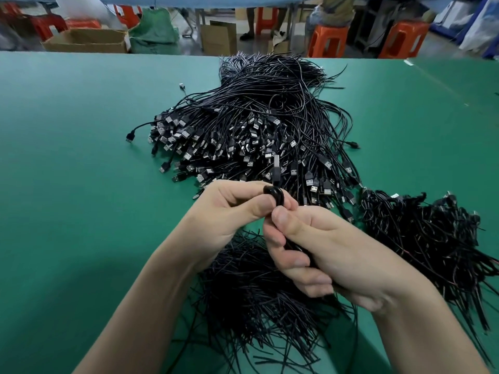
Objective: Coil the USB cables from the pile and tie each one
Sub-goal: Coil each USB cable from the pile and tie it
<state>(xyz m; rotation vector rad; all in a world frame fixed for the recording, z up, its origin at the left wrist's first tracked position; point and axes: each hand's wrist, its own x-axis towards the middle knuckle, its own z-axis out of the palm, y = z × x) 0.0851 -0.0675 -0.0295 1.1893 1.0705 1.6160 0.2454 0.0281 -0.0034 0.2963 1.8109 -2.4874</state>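
Observation:
A big pile of loose black USB cables [259, 125] lies on the green table [81, 157], plugs fanned toward me. In front of it my left hand [229, 211] and my right hand [318, 252] meet around one black cable coil [356, 286]. A tight black loop [357, 199] of it bulges between my left fingers and right thumb, and its USB plug [276, 168] sticks up behind. My right fist wraps the rest of the coil, which is mostly hidden.
A heap of thin black ties [251, 292] lies under my wrists. Bundled cables [432, 244] are stacked at the right. Beyond the table's far edge stand cardboard boxes [86, 40], orange stools [326, 39] and a person's legs.

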